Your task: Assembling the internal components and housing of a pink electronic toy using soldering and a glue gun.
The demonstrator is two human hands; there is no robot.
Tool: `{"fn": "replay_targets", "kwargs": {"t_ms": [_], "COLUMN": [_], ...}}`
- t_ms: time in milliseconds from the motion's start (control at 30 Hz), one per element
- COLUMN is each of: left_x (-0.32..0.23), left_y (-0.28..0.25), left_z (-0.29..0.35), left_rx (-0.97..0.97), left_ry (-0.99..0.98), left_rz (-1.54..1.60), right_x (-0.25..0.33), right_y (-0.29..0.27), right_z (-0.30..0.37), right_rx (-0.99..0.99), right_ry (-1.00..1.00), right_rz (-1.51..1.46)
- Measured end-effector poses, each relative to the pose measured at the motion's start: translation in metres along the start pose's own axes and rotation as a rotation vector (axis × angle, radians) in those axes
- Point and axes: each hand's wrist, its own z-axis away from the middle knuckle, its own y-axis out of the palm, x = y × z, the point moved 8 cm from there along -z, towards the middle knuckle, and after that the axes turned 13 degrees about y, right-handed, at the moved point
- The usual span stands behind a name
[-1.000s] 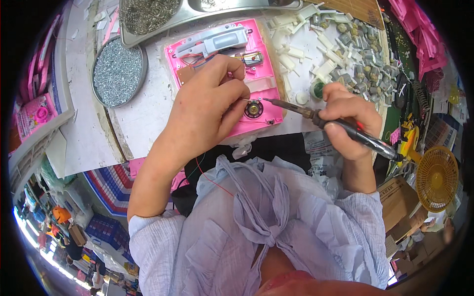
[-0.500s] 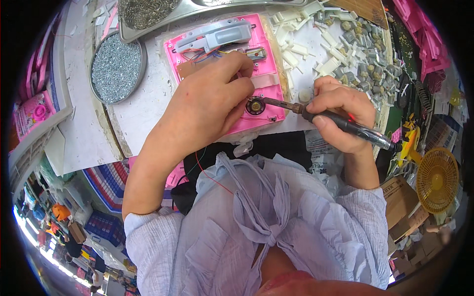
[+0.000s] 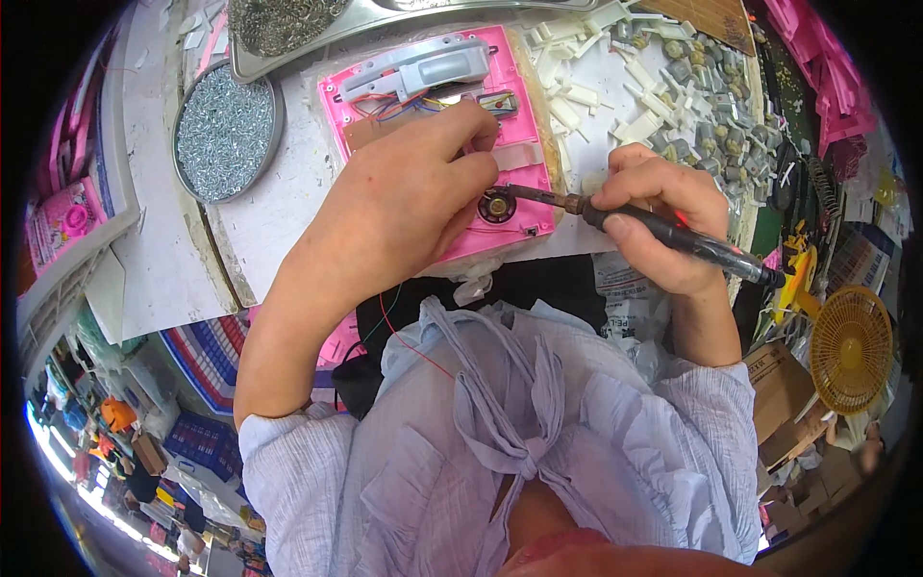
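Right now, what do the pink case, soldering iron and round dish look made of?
Pink case: smooth, moulded-looking, evenly coloured, so probably plastic. Soldering iron: dull, darkened shaft looks metal; black handle seems plastic, glossy toward the back. Round dish: thin grey rim with a soft sheen suggests metal, perhaps plastic.

One pink panel carries one speaker; over its right edge is one soldering iron; left of it, one round dish; farther right, one fan.
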Motion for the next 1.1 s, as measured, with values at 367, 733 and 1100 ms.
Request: {"fn": "replay_targets", "kwargs": {"t_ms": [367, 733, 1100], "left_x": [0.004, 0.014, 0.004], "left_y": [-0.002, -0.002, 0.004], "left_z": [0.003, 0.012, 0.009], "left_rx": [-0.043, -0.311, -0.192], "left_ry": [-0.023, -0.114, -0.061], "left_rz": [0.098, 0.087, 0.023], "right_x": [0.003, 0.001, 0.0], "right_y": [-0.023, -0.032, -0.01], "right_z": [0.013, 0.015, 0.01], "right_rx": [-0.141, -0.186, -0.049], "right_ry": [-0.132, -0.199, -0.16], "right_rz": [-0.026, -0.061, -0.004]}}
